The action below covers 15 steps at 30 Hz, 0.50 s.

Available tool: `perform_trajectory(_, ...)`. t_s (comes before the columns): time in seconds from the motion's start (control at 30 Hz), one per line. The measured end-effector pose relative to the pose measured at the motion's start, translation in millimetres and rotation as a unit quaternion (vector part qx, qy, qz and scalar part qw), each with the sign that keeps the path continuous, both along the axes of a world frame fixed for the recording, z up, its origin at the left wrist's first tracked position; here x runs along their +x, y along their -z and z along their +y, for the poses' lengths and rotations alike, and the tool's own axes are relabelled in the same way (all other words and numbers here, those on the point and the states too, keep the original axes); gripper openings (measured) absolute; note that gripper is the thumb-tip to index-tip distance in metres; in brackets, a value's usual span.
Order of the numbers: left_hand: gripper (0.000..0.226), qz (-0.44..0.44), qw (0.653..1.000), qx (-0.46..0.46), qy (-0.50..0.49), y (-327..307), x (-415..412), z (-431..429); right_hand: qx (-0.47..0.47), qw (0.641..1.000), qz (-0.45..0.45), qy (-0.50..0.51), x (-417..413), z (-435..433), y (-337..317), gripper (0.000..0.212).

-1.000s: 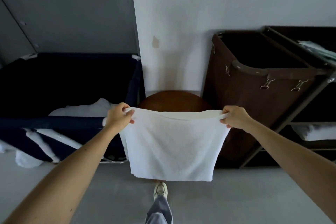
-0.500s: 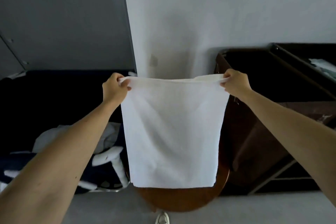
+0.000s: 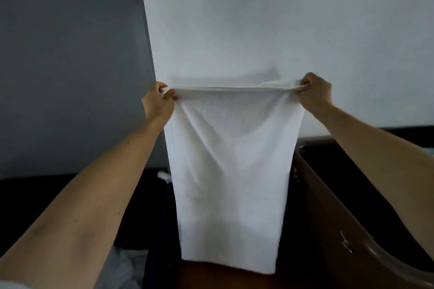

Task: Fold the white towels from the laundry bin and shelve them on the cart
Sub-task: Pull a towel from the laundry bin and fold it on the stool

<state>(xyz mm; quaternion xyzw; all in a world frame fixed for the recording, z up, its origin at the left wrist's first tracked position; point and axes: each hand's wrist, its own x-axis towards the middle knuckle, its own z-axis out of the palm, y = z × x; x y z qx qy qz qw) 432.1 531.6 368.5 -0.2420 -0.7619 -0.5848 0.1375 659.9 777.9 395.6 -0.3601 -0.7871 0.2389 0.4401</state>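
White wall behind; left hand (image 3: pixel 157 101) and right hand (image 3: pixel 314 92) pinch towel (image 3: pixel 231 171) top corners, hem likely to snag brown bin (image 3: pixel 328 218).

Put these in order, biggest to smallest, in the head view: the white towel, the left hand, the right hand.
1. The white cloth towel.
2. The left hand and the right hand: they look alike, so I won't rank them.
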Motion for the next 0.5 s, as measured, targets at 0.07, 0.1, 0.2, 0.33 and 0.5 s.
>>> perform_trajectory(0.07, 0.012, -0.004, 1.0, 0.017, 0.007, -14.0, -16.7, 14.6, 0.007, 1.0, 0.02, 0.001, -14.7, 12.7, -12.1, 0.015)
perform_trajectory(0.1, 0.012, -0.004, 1.0, 0.022, 0.01, -20.4, -22.0, 20.0, 0.01, 0.999, 0.031, -0.002, -20.2, 18.7, -17.8, 0.016)
perform_trajectory(0.2, 0.014, 0.007, 0.999, 0.033, 0.013, -35.6, -30.6, 29.7, 0.014, 0.999, 0.051, -0.008, -28.9, 32.0, -32.0, 0.018)
perform_trajectory(0.33, 0.014, 0.014, 1.0, 0.02, 0.005, -32.5, -26.2, 27.9, 0.025, 0.999, 0.041, 0.007, -28.6, 35.7, -29.6, 0.019)
perform_trajectory(0.5, 0.011, -0.007, 1.0, 0.007, -0.004, -5.2, 1.0, 3.5, 0.02, 1.0, 0.009, -0.002, -14.8, 22.5, -10.4, 0.019)
